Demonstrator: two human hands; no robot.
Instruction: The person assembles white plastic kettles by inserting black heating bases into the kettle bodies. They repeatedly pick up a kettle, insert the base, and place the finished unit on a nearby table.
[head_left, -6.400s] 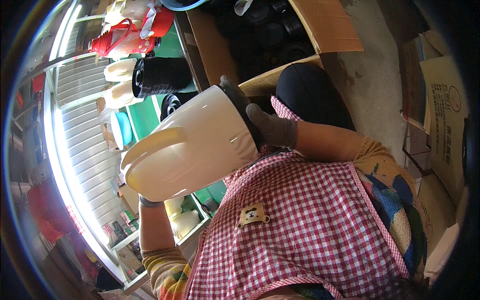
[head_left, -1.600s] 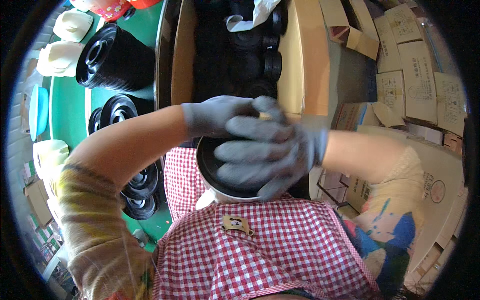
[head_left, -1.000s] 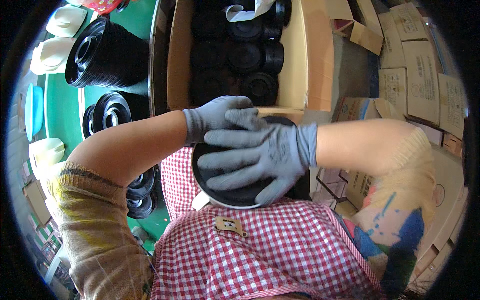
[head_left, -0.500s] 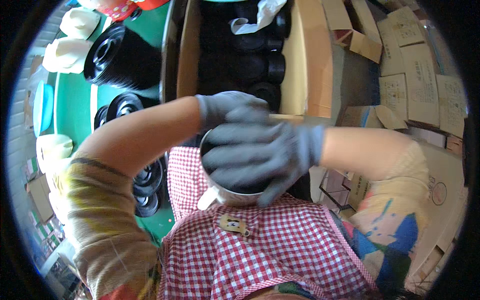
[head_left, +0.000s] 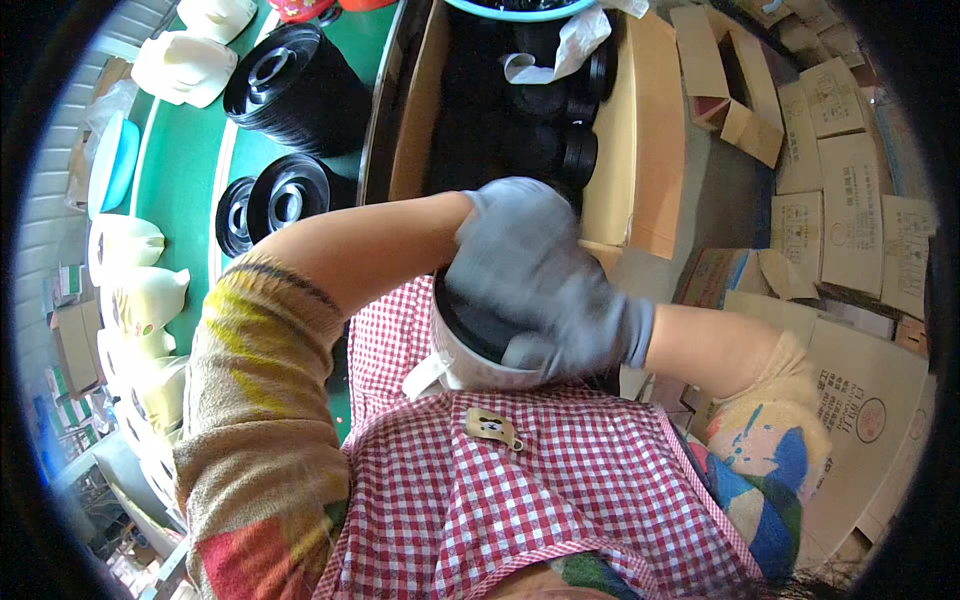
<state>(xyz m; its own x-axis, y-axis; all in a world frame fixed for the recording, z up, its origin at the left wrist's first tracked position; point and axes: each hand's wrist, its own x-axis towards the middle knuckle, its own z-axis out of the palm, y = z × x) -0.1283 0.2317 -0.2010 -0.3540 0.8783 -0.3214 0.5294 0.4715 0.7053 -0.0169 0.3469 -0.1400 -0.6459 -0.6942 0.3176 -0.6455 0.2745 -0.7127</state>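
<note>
A white pot (head_left: pixel 470 365) with a short white handle (head_left: pixel 428 375) is held against my checked apron. Its round top shows black; whether that is the inside or a black part set in it, I cannot tell. My left hand (head_left: pixel 512 215), in a grey glove, is at the pot's far side, partly behind my right hand, its fingers hidden. Across the black top lies my right hand (head_left: pixel 570 315), also gloved in grey and smeared by motion, so its fingers do not show clearly.
Beyond my hands stands an open carton (head_left: pixel 655 130) of black round parts, with a blue basin (head_left: pixel 520 10) at its far end. Left, a green table (head_left: pixel 185 185) holds stacked black discs (head_left: pixel 300 90) and cream-coloured pots (head_left: pixel 185 68). Cardboard boxes (head_left: pixel 850 200) fill the right.
My right hand's fingers, spread over the black top before, now look drawn together and blurred. The left hand sits farther behind it. The whole view has shifted, with the table and carton farther right.
</note>
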